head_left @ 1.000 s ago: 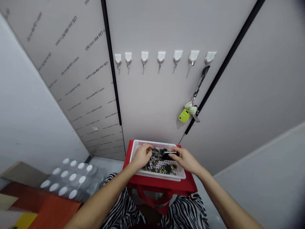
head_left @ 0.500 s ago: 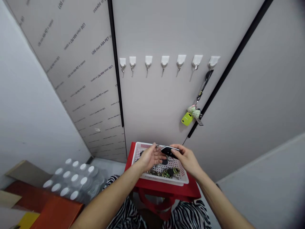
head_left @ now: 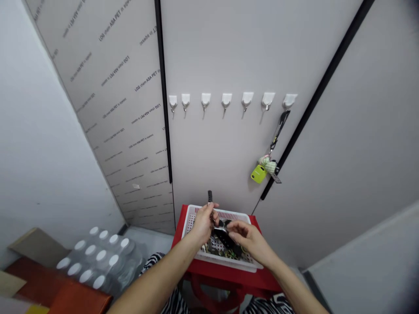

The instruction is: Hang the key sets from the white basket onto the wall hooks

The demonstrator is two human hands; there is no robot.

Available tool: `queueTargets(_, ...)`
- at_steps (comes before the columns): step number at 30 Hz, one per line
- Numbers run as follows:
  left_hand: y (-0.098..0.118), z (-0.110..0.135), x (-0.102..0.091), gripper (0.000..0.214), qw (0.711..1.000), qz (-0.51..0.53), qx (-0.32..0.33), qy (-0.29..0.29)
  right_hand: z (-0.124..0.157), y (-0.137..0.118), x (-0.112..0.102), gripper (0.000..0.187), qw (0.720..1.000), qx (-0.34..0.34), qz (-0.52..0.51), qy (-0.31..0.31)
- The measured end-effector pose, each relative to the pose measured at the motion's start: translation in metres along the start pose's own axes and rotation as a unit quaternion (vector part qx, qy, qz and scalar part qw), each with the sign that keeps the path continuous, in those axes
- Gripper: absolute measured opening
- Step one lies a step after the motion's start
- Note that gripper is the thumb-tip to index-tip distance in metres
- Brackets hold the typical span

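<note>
A white perforated basket (head_left: 188, 216) of keys and key rings rests on a red stool (head_left: 229, 279) below a grey wall panel. My left hand (head_left: 203, 222) is closed round a key bunch (head_left: 210, 196), whose black end sticks up above the fingers. My right hand (head_left: 245, 235) pinches a black key fob (head_left: 226, 237) hanging from that same bunch, just over the basket. Above, a row of white wall hooks (head_left: 225, 100) runs across the panel. The rightmost hook (head_left: 290, 100) carries a black strap with a lime green tag (head_left: 258, 174).
A shrink-wrapped pack of white-capped bottles (head_left: 98, 261) lies on the floor at the left, beside orange-red boxes (head_left: 65, 296) and cardboard. A black vertical strip (head_left: 163, 87) divides the wall panels. Zebra-print fabric (head_left: 170, 301) covers my lap under the stool.
Both hands have lifted a key bunch out of the basket and hold it between them. The view has tilted upward, so hooks and basket sit lower in frame.
</note>
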State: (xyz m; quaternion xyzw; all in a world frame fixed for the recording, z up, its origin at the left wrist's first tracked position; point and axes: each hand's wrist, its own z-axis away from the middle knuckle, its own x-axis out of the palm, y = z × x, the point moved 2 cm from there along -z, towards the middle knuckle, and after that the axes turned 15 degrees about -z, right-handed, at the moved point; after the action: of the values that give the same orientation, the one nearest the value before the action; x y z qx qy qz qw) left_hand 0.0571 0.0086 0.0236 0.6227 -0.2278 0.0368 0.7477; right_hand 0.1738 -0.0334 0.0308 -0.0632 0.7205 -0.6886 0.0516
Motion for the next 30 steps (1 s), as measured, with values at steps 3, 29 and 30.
queueTargets(3, 0.0, 0.004, 0.007, 0.028, 0.995, -0.075, 0.035, -0.062, -0.012, -0.008, -0.004, 0.027, 0.994, -0.014, -0.039, 0.099)
queueTargets(29, 0.161, -0.063, 0.142, 0.02, 0.954, -0.179, 0.223, -0.084, -0.097, -0.205, -0.049, 0.037, 0.884, -0.333, -0.113, 0.308)
queueTargets(30, 0.166, -0.066, 0.146, 0.02, 0.953, -0.182, 0.227, -0.08, -0.1, -0.211, -0.052, 0.037, 0.881, -0.338, -0.111, 0.312)
